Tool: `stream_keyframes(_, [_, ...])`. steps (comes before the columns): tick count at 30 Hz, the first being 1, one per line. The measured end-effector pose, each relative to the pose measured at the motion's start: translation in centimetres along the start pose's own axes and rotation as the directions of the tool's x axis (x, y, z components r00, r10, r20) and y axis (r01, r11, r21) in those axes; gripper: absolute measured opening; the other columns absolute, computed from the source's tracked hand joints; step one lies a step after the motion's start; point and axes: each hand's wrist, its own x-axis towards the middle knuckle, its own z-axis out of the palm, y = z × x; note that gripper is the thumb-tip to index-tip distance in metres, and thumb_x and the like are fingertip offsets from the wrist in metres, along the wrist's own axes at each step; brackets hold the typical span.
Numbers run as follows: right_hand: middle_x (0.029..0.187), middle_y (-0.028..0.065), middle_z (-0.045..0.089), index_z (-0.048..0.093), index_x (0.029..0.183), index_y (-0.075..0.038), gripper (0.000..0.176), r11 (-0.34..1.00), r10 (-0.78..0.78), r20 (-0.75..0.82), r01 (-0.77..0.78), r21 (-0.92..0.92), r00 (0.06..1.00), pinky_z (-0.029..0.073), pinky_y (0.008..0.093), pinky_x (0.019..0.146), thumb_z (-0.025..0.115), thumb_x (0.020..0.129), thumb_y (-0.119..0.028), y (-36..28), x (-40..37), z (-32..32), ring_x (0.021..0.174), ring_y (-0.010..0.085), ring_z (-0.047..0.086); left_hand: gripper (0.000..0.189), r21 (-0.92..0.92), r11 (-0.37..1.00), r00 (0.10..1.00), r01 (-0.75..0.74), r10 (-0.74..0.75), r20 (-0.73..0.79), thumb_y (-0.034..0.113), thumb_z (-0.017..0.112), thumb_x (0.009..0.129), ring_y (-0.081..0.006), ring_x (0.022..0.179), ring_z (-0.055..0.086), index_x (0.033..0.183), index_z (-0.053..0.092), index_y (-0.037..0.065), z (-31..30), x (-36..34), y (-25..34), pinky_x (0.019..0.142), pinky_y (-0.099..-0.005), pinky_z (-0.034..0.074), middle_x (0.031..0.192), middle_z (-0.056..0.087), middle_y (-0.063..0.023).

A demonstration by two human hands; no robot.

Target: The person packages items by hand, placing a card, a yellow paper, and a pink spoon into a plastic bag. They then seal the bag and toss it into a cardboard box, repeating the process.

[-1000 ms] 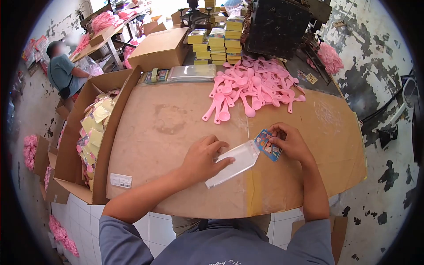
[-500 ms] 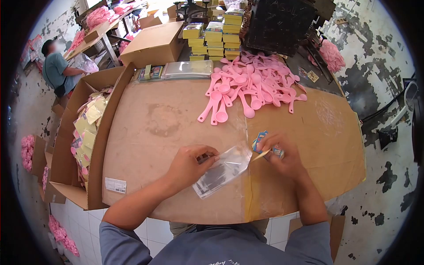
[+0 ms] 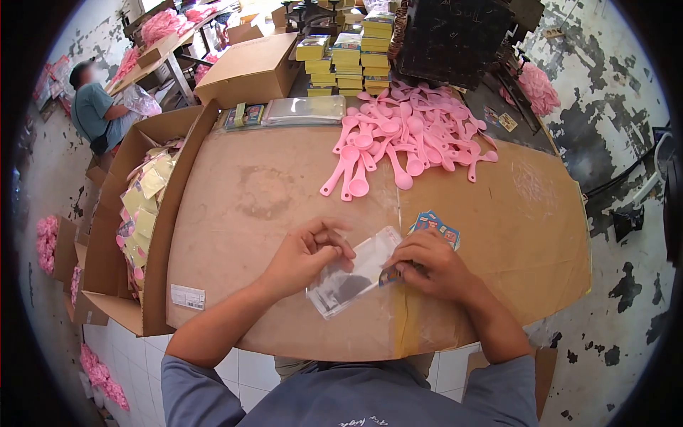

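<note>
My left hand point(image 3: 306, 257) hovers at the left side of a small stack of clear plastic bags point(image 3: 348, 285), its fingers loosely curled and apart, with nothing visible in them. The bags lie slanted on the cardboard in front of me. At their right edge, my right hand point(image 3: 430, 267) pinches a small printed card point(image 3: 388, 275) between thumb and fingers, the card's tip over the bags. Behind that hand a few blue printed cards point(image 3: 442, 229) lie fanned on the cardboard, partly covered by my fingers.
Pink plastic scoops point(image 3: 413, 135) are heaped at the back. Card stacks point(image 3: 347, 60) and a closed carton point(image 3: 245, 67) stand behind. Further bags point(image 3: 306, 110) lie at the rear edge. To the left, an open carton point(image 3: 160, 285) holds packed pieces. A person point(image 3: 96, 114) sits beyond.
My right hand has moved left from the blue cards to the bags with a card. My left fingers have loosened from the bag's edge.
</note>
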Motion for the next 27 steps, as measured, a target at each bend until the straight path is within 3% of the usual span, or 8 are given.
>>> stream_keyframes(2, [0.094, 0.0056, 0.072, 0.069, 0.110, -0.004, 0.024, 0.991, 0.120, -0.069, -0.116, 0.060, 0.990, 0.053, 0.0337, 0.081, 0.076, 0.087, -0.003, 0.0, -0.1, 0.0, 0.088, 0.0199, 0.069, 0.020, 0.026, 0.998, 0.998, 0.058, -0.059, 0.039, 0.006, 0.062, 0.102, -0.0167, 0.088, 0.075, 0.119, 0.063, -0.004, 0.2, -0.2, -0.1, 0.080, -0.0291, 0.058, 0.098, 0.075, -0.0120])
stream_keyframes(5, [0.097, 0.0063, 0.073, 0.066, 0.113, -0.002, 0.024, 0.825, 0.498, -0.084, -0.442, 0.352, 0.863, 0.054, 0.0271, 0.075, 0.076, 0.091, -0.004, -1.8, 0.3, -0.2, 0.087, 0.0120, 0.069, 0.022, 0.067, 0.993, 0.994, 0.097, -0.100, 0.038, 0.013, 0.065, 0.103, -0.0166, 0.087, 0.075, 0.116, 0.067, -0.005, 0.8, -0.5, -0.2, 0.080, -0.0289, 0.060, 0.097, 0.076, -0.0128])
stream_keyframes(8, [0.099, 0.0073, 0.073, 0.063, 0.115, -0.001, 0.024, 0.767, 0.527, -0.245, -0.330, 0.550, 0.814, 0.054, 0.0235, 0.076, 0.076, 0.095, -0.006, -0.6, -0.1, 0.8, 0.088, 0.0079, 0.068, 0.023, 0.095, 0.992, 0.996, 0.084, -0.087, 0.024, 0.016, 0.066, 0.103, -0.0161, 0.087, 0.075, 0.111, 0.071, -0.006, 1.1, -0.6, -0.6, 0.079, -0.0282, 0.060, 0.098, 0.077, -0.0137])
stream_keyframes(11, [0.099, 0.0085, 0.072, 0.062, 0.115, 0.000, 0.027, 0.733, 0.537, -0.295, -0.264, 0.626, 0.791, 0.054, 0.0236, 0.078, 0.077, 0.094, -0.007, -0.3, 0.0, 0.8, 0.090, 0.0094, 0.069, 0.024, 0.121, 0.989, 0.996, 0.087, -0.091, 0.023, 0.015, 0.067, 0.103, -0.0154, 0.089, 0.075, 0.110, 0.071, -0.007, 1.4, -0.8, -0.3, 0.080, -0.0279, 0.061, 0.098, 0.077, -0.0142])
stream_keyframes(23, [0.099, 0.0049, 0.073, 0.068, 0.110, -0.002, 0.023, 0.914, 0.357, -0.313, -0.261, 0.309, 0.880, 0.055, 0.0247, 0.076, 0.080, 0.091, -0.007, -0.8, -0.1, 1.0, 0.088, 0.0094, 0.069, 0.025, 0.197, 0.979, 0.995, 0.046, -0.063, 0.081, 0.018, 0.068, 0.103, -0.0126, 0.087, 0.074, 0.115, 0.070, -0.003, 2.0, -1.2, -0.1, 0.078, -0.0265, 0.059, 0.098, 0.077, -0.0099])
stream_keyframes(27, [0.099, 0.0051, 0.073, 0.068, 0.109, -0.003, 0.022, 0.874, 0.422, -0.367, -0.264, 0.409, 0.829, 0.055, 0.0258, 0.078, 0.080, 0.091, -0.007, -1.0, 0.0, 0.9, 0.088, 0.0106, 0.070, 0.024, 0.145, 0.988, 0.996, 0.050, -0.059, 0.061, 0.017, 0.069, 0.102, -0.0125, 0.087, 0.073, 0.110, 0.072, -0.005, 2.0, -1.2, -0.5, 0.079, -0.0271, 0.059, 0.099, 0.077, -0.0102])
